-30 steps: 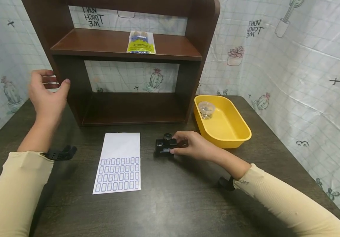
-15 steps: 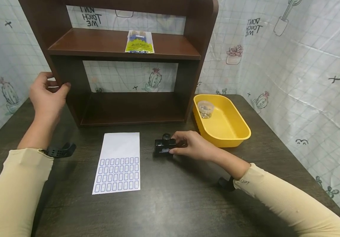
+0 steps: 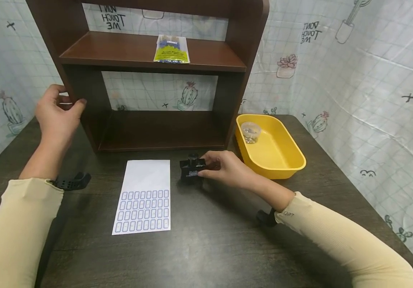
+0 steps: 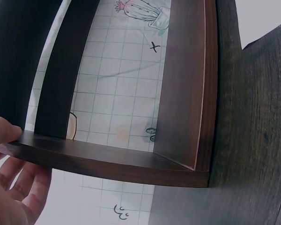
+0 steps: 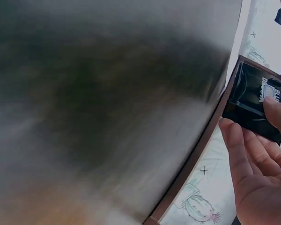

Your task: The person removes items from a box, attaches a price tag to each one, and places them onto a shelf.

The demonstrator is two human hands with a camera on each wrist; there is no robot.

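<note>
My left hand grips the left side panel of a dark brown wooden shelf, thumb on the near side and fingers round the outer side. The left wrist view shows the same hand pinching the panel edge. My right hand holds a small glossy black box with a round black knob on top, thumb on the side with pale lettering. In the right wrist view the black box sits between thumb and fingers; part of its lettering is covered. A white label sheet lies left of the box.
A yellow tray stands right of the shelf, with a clear round tub of small pieces inside. A plastic packet with a yellow-green label lies on the upper shelf board. A patterned sheet hangs behind the dark table.
My right hand has moved a little left and away from me with the black box, nearer the label sheet. The left hand has settled onto the shelf panel.
</note>
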